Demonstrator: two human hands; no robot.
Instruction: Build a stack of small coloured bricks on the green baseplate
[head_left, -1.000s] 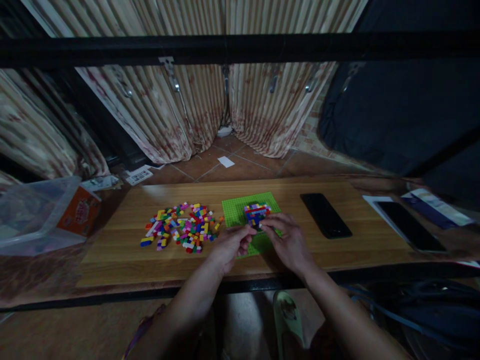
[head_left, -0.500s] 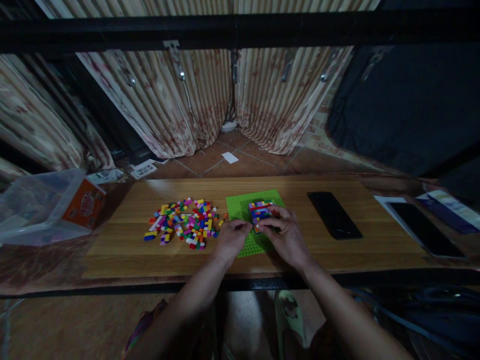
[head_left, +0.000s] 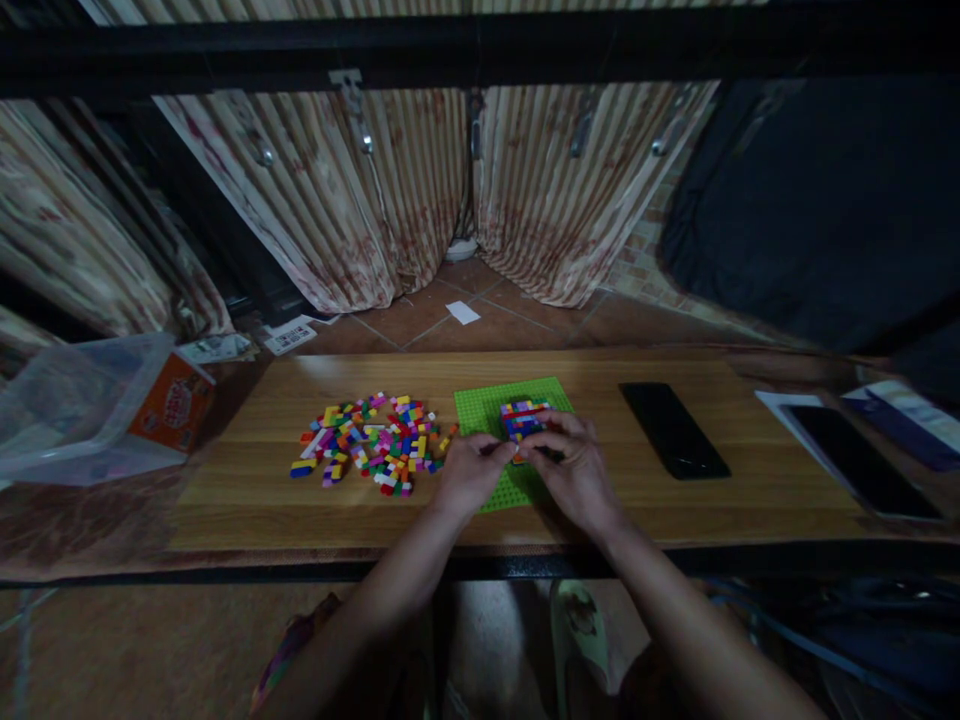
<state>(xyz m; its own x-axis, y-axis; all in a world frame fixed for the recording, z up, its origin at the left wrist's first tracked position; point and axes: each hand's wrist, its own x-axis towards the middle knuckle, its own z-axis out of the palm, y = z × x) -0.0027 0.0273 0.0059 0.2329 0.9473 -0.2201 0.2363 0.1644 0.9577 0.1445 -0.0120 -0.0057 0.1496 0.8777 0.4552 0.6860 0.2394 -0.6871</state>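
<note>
A green studded baseplate [head_left: 476, 403] lies on the wooden board, with a small block of stacked multicoloured toy bricks [head_left: 523, 418] on it. My left hand [head_left: 472, 472] is over the plate's left part, thumb and forefinger pinched at the near side of the stack. From the right, my right hand [head_left: 574, 460] reaches around the stack, its fingers bent and its thumb and forefinger closed close to the left fingertips. Whatever sits between the fingertips is too small to make out. My fingers partly cover the stack's near and right sides.
Loose toy bricks [head_left: 382, 440] are spread left of the plate on the wooden board [head_left: 247, 510]. A black phone-like slab [head_left: 673, 430] lies to the right, and another dark slab [head_left: 862, 460] farther right. A clear plastic box [head_left: 82, 410] with an orange label stands at far left.
My left hand's fingertips have come closer to the right hand's at the near edge of the brick stack. The whole view has shifted slightly.
</note>
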